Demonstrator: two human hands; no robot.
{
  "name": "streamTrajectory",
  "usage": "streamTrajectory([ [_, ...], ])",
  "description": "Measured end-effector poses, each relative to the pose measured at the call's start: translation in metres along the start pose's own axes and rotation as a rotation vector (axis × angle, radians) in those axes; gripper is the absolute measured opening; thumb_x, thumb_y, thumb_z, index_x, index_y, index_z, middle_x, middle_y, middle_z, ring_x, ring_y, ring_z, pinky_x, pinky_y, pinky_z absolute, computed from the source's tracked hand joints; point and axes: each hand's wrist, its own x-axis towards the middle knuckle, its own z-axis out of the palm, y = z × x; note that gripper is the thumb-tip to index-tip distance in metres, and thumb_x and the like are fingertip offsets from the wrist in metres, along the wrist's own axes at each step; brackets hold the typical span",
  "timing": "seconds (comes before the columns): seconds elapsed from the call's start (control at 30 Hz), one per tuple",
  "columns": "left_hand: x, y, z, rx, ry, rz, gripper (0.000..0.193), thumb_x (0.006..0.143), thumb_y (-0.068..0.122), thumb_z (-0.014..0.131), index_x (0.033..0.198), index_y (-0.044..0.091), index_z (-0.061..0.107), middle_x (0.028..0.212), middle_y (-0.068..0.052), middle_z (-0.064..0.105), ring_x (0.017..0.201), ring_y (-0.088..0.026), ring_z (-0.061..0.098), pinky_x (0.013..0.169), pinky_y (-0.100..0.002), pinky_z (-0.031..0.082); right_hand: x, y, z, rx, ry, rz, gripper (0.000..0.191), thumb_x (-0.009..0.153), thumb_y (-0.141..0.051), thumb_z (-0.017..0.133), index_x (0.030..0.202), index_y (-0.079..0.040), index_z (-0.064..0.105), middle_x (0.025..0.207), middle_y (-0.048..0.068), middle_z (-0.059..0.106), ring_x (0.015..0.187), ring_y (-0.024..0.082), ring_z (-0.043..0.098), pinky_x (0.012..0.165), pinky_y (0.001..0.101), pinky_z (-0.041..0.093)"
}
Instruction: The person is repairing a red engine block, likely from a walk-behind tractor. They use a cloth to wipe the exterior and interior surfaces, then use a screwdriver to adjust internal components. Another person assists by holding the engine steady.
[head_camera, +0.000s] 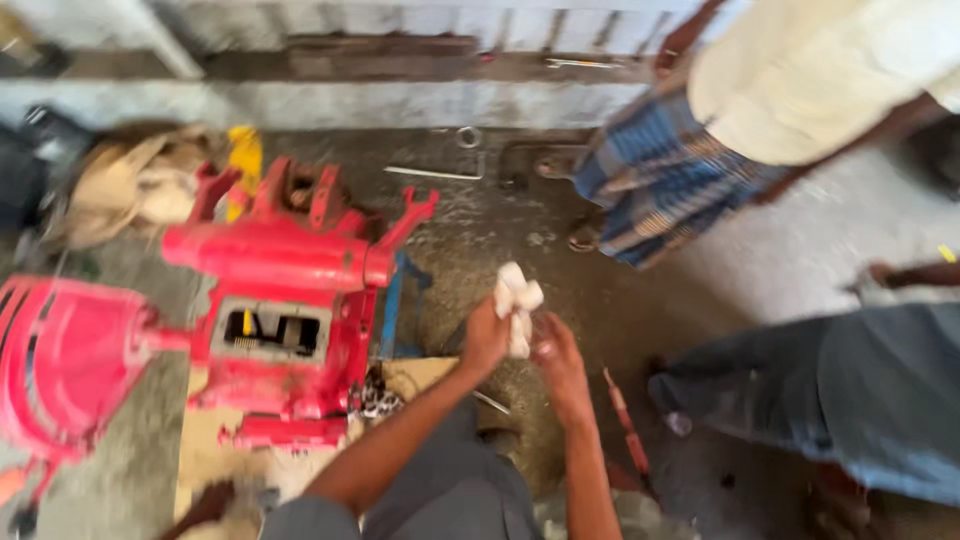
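Nearest the camera, our grey-clad knees (440, 495) frame both forearms, which rise to meet over the floor (500, 225). The left hand (485, 338) is closed around the lower part of a white cloth (517, 305), whose crumpled top stands just above its fingers. The right hand (556, 362) sits just beside it, touching the cloth's lower end; blur hides whether its fingers are curled or spread, so we cannot tell its grip.

Well to the left of the left hand stands a red machine body (285, 300) on a sheet of cardboard (210, 450), with a rounded red cover (60, 365) further left. A rectangular opening (268, 332) in the machine body acts as the only container here; inside we see dark space and a small yellow part, the rest unclear.

For wiping, we judge it best to bunch the cloth firmly in one hand and draw the other through it, turning to a fresh fold.

Beyond the right hand stand two other people: one in a blue checked wrap (650, 175), one in grey trousers (850, 390). A thin metal rod (435, 173) lies on the floor.
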Motion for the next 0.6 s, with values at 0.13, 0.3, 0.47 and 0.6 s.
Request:
streamTrajectory([
  [0.13,0.053,0.008,-0.007,-0.393,0.105,-0.149,0.030,0.107,0.023,0.058,0.096,-0.004,0.064,0.076,-0.008,0.065,0.063,-0.017,0.061,0.055,-0.035,0.047,0.054,-0.033,-0.001,0.248,-0.064,0.052,0.079,0.098,-0.053,0.056,0.154,-0.001,0.038,0.153,0.021,0.049,0.137,0.031,0.052,0.107,0.0452,0.045],
  [0.3,0.084,0.042,0.047,0.015,0.107,0.280,0.037,0.100,0.022,0.055,0.128,-0.001,0.060,0.125,-0.017,0.058,0.115,-0.029,0.053,0.095,-0.041,0.042,0.152,-0.026,0.008,0.420,-0.267,-0.041,0.072,0.107,-0.043,0.058,0.157,0.006,0.043,0.148,0.021,0.051,0.133,0.034,0.050,0.111,0.0494,0.038],
  [0.47,0.206,0.044,0.075,0.188,0.195,0.561,0.058,0.085,0.012,0.055,0.142,0.000,0.058,0.157,-0.021,0.049,0.147,-0.040,0.043,0.120,-0.046,0.030,0.272,-0.010,0.046,0.601,-0.128,-0.029,0.071,0.095,-0.050,0.049,0.155,-0.013,0.038,0.155,-0.005,0.047,0.145,0.017,0.039,0.118,0.0404,0.030],
  [0.6,0.345,0.022,0.012,0.159,0.409,0.278,0.042,0.096,0.005,0.055,0.137,0.001,0.060,0.134,-0.016,0.067,0.119,-0.029,0.067,0.100,-0.034,0.053,0.385,-0.050,0.073,0.350,-0.300,0.510,0.061,0.105,-0.042,0.050,0.156,-0.007,0.044,0.145,0.002,0.053,0.134,0.023,0.043,0.112,0.0452,0.032],
])
